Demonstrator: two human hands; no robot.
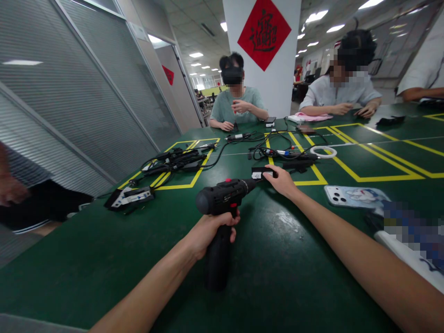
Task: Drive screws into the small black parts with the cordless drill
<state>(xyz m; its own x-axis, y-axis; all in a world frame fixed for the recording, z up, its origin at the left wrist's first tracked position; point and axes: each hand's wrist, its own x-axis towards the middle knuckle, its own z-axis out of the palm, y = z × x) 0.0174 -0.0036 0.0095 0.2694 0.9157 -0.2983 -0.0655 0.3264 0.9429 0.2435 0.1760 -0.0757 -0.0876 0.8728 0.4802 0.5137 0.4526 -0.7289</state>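
Drill (224, 196) handle-down over green worktop (166, 252), nose pointing forward-right, your left hand (211, 230) wrapped round its grip. Your right hand (283, 183) stretched forward, pinching. Dark cables (176, 161) tangled beyond; phone (360, 196) off to your right. Black-and-white box (259, 175) in that pinch, near the drill's tip.

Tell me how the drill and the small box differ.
The drill is larger than the small box. The drill is pistol-shaped with red accents; the small box is blocky, with white on its near side. The left hand grips the drill, while the right hand pinches the small box. Both are partly black.
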